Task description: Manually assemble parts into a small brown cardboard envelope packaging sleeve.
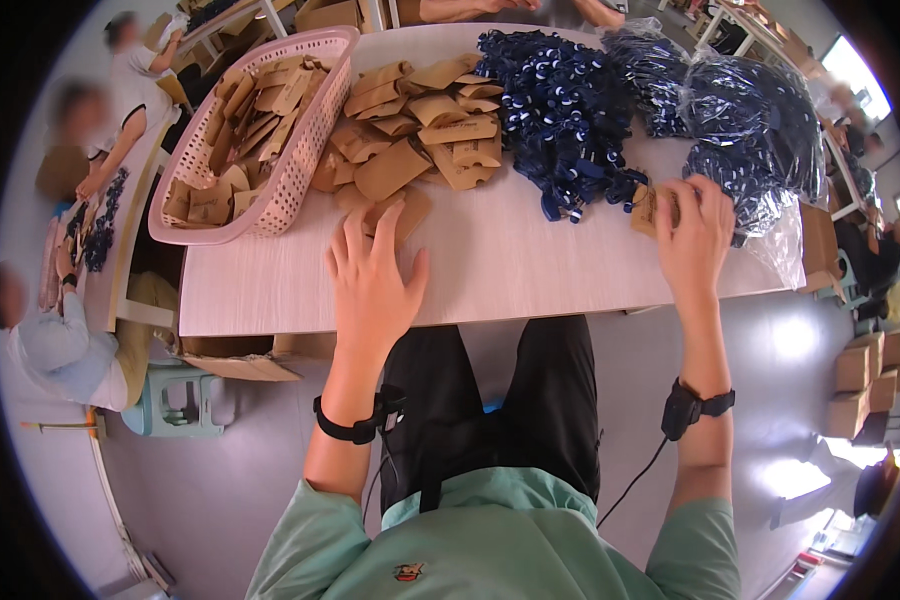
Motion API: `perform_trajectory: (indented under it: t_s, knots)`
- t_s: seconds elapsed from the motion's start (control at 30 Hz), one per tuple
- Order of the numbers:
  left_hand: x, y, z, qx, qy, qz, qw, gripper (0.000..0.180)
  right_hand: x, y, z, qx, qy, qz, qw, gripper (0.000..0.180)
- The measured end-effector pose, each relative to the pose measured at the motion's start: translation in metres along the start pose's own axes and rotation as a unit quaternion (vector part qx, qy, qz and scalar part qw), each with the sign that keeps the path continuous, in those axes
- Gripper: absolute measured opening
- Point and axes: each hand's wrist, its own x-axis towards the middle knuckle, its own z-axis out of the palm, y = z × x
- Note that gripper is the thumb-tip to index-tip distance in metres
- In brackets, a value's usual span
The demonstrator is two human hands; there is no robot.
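Note:
My left hand (372,275) is open, its fingers spread, with the fingertips on a brown cardboard pillow box (411,214) at the near edge of a heap of such boxes (390,125). On the right, my right hand (697,235) has its fingers closed on another brown pillow box (644,212), near the table's front right. Between the hands, farther back, lies a pile of dark blue strap-like pieces with white bits (560,110); their exact kind is unclear. More dark blue pieces sit in clear plastic bags (755,110) just beyond my right hand.
A pink perforated basket (295,190) holding brown boxes stands at the table's left. Another person's arms (470,9) reach over the far edge. Co-workers sit at a side table (135,215) on the left, near a green stool (175,402). Cartons (852,370) stack at right.

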Motion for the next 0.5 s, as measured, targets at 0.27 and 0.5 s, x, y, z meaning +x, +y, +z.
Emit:
perform_trajectory:
  t_s: [0.27,0.5]
  knots:
    - [-0.004,-0.009,0.002,-0.006,-0.002,-0.027,1.0,0.032,0.027,-0.04,0.025,0.152,-0.102,-0.091,0.979,0.023]
    - [-0.002,-0.009,0.004,-0.023,0.044,-0.034,0.998,0.038,0.027,-0.045,0.028,0.128,-0.076,-0.134,0.98,0.021]
